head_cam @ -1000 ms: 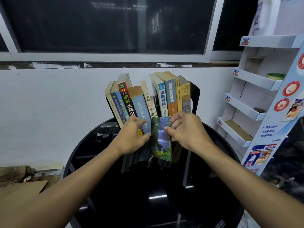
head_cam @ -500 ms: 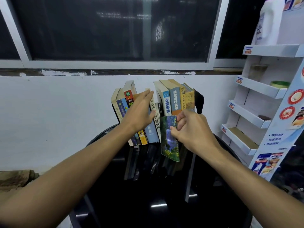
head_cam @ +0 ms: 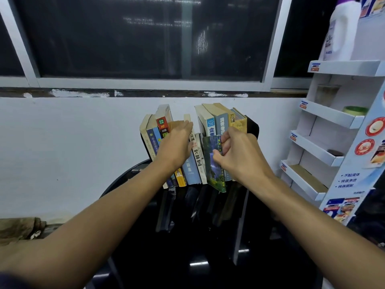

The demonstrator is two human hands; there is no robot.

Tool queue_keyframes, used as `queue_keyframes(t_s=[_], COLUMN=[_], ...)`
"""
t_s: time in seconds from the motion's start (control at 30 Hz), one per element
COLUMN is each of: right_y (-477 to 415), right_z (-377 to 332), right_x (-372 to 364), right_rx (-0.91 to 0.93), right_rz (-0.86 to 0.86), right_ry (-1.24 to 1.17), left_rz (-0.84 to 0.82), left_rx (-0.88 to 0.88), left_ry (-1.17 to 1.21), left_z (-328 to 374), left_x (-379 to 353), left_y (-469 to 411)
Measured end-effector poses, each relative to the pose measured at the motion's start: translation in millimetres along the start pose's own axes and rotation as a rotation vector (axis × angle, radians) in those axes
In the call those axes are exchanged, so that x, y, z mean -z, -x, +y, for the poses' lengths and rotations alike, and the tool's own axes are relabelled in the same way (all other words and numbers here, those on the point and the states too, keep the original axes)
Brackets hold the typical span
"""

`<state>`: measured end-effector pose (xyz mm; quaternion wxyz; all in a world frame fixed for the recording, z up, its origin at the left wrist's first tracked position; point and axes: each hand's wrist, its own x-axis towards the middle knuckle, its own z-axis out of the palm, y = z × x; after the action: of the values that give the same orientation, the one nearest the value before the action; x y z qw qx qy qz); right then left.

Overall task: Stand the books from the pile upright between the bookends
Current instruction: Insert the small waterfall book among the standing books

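A row of upright books stands at the back of a round black table, against the white wall. A black bookend shows at the row's right end; the left one is mostly hidden behind the books. My right hand grips a small green book with a waterfall cover upright at the front of a gap in the row. My left hand presses with straight fingers against the left group of books, which lean left.
A white cardboard display rack with several shelves stands at the right, with a white jug on top. A dark window runs above the wall. Brown cardboard and cloth lie at the lower left.
My left hand rose from the bottom of the books to their upper part and pushes the left group aside. My right hand brought the green book further into the gap.
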<state>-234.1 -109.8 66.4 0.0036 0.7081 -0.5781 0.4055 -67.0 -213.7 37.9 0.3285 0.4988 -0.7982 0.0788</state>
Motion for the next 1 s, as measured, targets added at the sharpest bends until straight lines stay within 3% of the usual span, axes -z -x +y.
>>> queue_keyframes(t_s=[0.63,1.0], right_y=[-29,-17], right_z=[-4,32], right_x=[-30,-75], right_rx=[0.124,0.216], right_rz=[0.059,0.096], right_ry=[0.223,0.044], left_rz=[0.086,0.082], left_rx=[0.052,0.058], left_ry=[-0.014,-0.010], left_z=[-2,1], left_x=[-9,-7], left_y=[3,4])
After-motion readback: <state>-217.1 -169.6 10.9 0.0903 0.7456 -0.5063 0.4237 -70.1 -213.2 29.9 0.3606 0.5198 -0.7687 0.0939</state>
